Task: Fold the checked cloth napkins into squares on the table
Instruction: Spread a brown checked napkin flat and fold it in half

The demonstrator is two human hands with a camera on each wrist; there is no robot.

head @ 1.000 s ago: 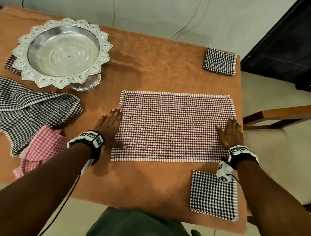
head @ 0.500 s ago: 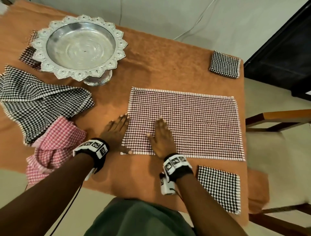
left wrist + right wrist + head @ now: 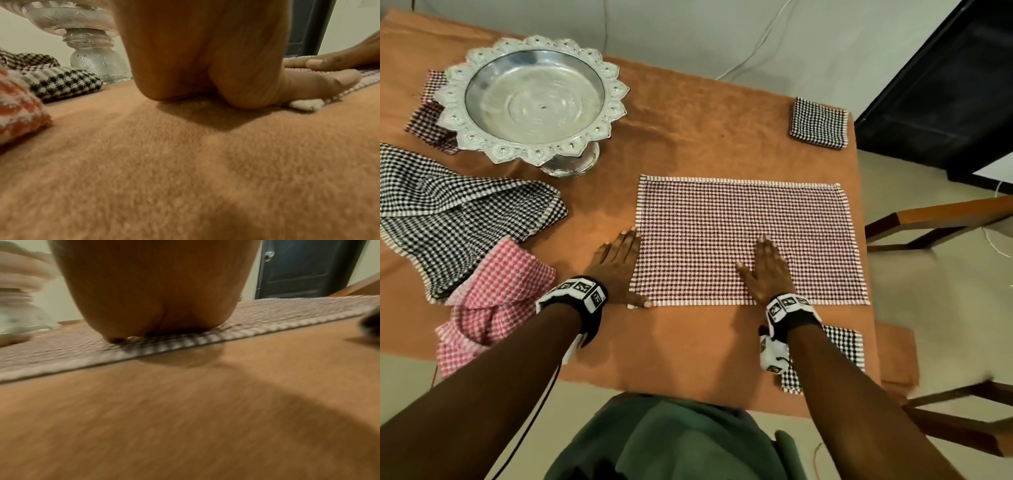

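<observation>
A maroon-and-white checked napkin (image 3: pixel 743 222) lies flat as a wide rectangle on the orange table cover (image 3: pixel 688 130). My left hand (image 3: pixel 619 263) lies flat at the napkin's left edge, thumb pressing its near left corner (image 3: pixel 304 104). My right hand (image 3: pixel 767 270) presses flat on the napkin near the middle of its front edge, fingers straight. In the right wrist view the palm (image 3: pixel 156 305) sits on the napkin's hem (image 3: pixel 185 344). Two folded black-checked squares lie on the table, one at the far right corner (image 3: pixel 820 123) and one (image 3: pixel 842 346) under my right forearm.
A silver pedestal tray (image 3: pixel 534 99) stands at the far left, over a small maroon napkin (image 3: pixel 424 116). Loose black-checked (image 3: pixel 448 212) and pink-checked (image 3: pixel 493 301) napkins lie heaped at the left. A wooden chair (image 3: pixel 945 219) stands beyond the table's right edge.
My right hand swept left across the napkin from its right edge, then slid back rightward to the middle. The left hand stayed at the left edge.
</observation>
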